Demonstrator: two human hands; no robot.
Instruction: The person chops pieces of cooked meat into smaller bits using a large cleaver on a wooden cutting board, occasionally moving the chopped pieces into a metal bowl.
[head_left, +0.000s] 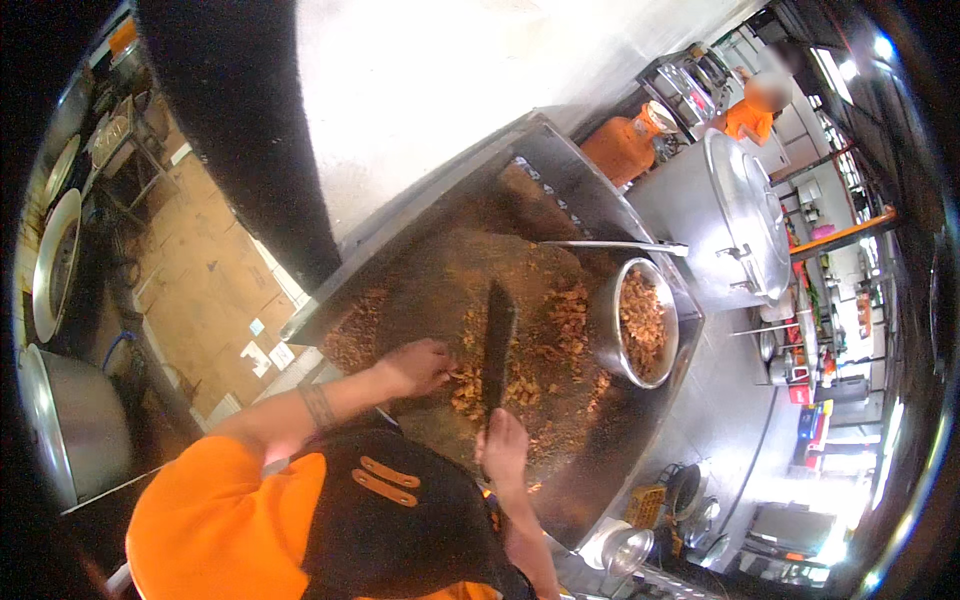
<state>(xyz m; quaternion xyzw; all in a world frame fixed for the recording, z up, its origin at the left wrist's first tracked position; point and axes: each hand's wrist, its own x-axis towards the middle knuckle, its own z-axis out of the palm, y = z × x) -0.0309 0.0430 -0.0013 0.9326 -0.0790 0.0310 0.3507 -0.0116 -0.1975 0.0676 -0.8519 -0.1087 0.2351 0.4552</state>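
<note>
1. The left hand [415, 367] is sitting with curled fingers just beside the chopped brown pieces [470, 395], probably guarding the fingertips from the blade; whether its grip is pinching anything, I cannot tell.
2. The right hand [503, 443] is keeping its grip narrow around the handle of a dark, broad knife [497, 345], likely for firm control; the blade is pointing away from the body, among the pieces.
3. Those pieces are lying loose across the middle of the table [630, 430], whose raised edges are presumably containing the spread.
4. A steel bowl [606, 325] is standing on the right side, holding more brown pieces, seemingly within easy reach.
5. A long metal tool [610, 245] is lying beyond the bowl, apparently out of the knife's way.
6. Past the table, a big lidded pot [680, 205] is standing near an orange gas cylinder [615, 150].
</note>
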